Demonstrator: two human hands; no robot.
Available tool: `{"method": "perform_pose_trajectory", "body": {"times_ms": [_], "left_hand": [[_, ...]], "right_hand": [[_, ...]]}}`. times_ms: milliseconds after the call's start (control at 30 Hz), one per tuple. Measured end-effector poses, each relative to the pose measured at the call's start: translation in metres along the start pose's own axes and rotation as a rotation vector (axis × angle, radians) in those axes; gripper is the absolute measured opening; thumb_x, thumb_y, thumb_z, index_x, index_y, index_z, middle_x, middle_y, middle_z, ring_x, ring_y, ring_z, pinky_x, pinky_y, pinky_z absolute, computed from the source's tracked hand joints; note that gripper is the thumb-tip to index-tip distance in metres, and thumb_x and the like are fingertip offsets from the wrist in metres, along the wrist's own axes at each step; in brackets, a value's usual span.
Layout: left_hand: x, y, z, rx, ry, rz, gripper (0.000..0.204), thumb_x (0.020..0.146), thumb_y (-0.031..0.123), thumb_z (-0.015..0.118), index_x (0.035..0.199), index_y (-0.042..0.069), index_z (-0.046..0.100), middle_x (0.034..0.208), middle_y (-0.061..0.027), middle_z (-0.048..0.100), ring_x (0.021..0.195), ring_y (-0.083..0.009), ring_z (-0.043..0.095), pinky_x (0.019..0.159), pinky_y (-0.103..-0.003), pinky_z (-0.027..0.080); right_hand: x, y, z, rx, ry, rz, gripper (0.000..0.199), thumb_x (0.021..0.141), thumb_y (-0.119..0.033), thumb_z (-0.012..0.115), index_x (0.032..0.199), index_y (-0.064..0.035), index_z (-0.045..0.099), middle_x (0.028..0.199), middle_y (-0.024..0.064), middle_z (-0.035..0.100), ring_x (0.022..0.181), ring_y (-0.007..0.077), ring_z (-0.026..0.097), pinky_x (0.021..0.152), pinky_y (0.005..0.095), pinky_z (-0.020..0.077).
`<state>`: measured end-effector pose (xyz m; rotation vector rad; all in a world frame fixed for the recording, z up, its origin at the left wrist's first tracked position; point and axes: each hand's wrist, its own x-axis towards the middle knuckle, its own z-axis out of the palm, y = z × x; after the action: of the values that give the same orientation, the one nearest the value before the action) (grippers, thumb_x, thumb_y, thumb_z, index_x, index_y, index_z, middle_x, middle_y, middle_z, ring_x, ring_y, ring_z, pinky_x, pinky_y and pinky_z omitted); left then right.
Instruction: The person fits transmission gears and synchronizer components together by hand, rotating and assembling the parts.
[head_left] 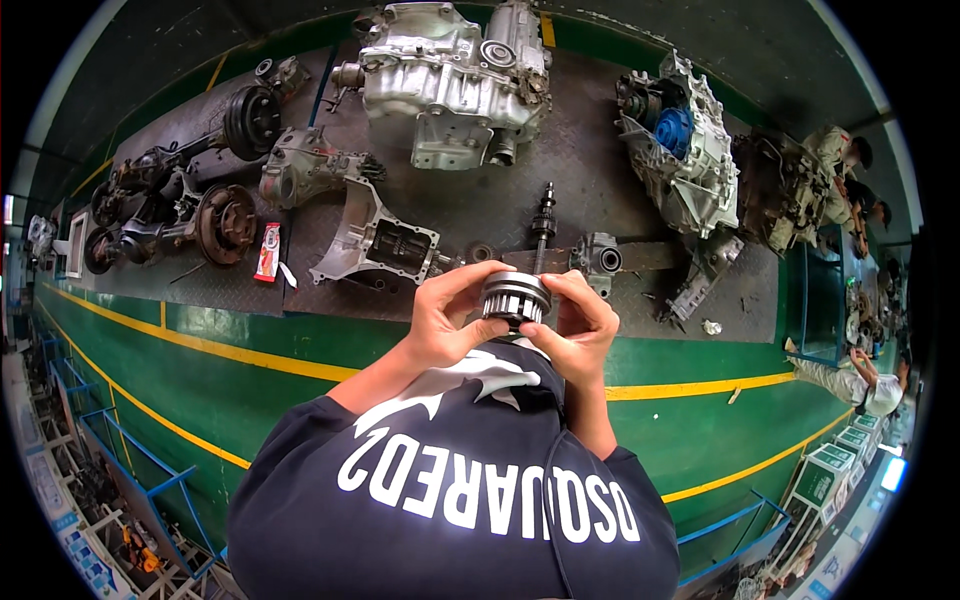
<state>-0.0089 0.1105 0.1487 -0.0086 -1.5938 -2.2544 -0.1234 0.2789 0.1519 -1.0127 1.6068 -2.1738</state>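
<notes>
Gear part: a round metal piece is sitting between the two hands, in front of the chest, its smooth ring facing up and its toothed band showing below.
Left hand: the fingers are gripping the gear part's left side, the thumb pressing low on the toothed band.
Right hand: the fingers are gripping the right side, index finger near the ring and thumb lower down (both hands are sharing the hold).
Geared shaft: it is showing just beyond the gear part, its lower end partly hidden.
Open casing: it is lying to the left of the shaft, exposing dark gearing.
Large silver housing: it is standing at the far side of the surface.
Blue-centred housing: it is resting toward the right.
Brake disc: it is lying at the left, near a red-and-white packet.
Green floor: it is running below the surface, with yellow lines crossing it.
Person in pale clothing: someone is appearing at the far right.
</notes>
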Motion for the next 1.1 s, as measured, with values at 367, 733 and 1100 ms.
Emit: {"method": "perform_pose_trajectory", "body": {"times_ms": [367,733,1100], "left_hand": [[0.004,-0.005,0.001,0.106,0.037,0.035,0.055,0.086,-0.002,0.081,0.135,-0.008,0.057,0.126,-0.0138,0.065,0.117,-0.0198,0.065,0.102,-0.036,0.053],[0.025,0.037,-0.007,0.775,-0.149,0.765,0.047,0.064,-0.010,0.069,0.112,-0.005,0.070,0.106,-0.0200,0.074,0.099,-0.0365,0.076,0.087,-0.044,0.064],[0.034,0.054,-0.004,0.760,-0.162,0.867,0.040,0.067,-0.011,0.072,0.107,-0.004,0.071,0.100,-0.0157,0.076,0.096,-0.0343,0.077,0.086,-0.042,0.065]], "right_hand": [[0.002,0.011,-0.001,0.087,0.020,0.102,0.065,0.071,0.005,0.089,0.130,0.0073,0.063,0.118,0.0165,0.071,0.108,0.0217,0.068,0.096,0.0329,0.0520],[0.011,-0.006,-0.003,-0.115,-0.221,-0.319,0.068,0.076,0.005,0.083,0.138,-0.0016,0.056,0.122,0.0218,0.072,0.119,0.0369,0.067,0.103,0.0482,0.0538],[0.022,-0.012,0.003,-0.129,-0.182,-0.373,0.037,0.079,-0.001,0.080,0.114,0.0061,0.071,0.118,0.0243,0.073,0.105,0.0353,0.073,0.093,0.0409,0.0580]]}}
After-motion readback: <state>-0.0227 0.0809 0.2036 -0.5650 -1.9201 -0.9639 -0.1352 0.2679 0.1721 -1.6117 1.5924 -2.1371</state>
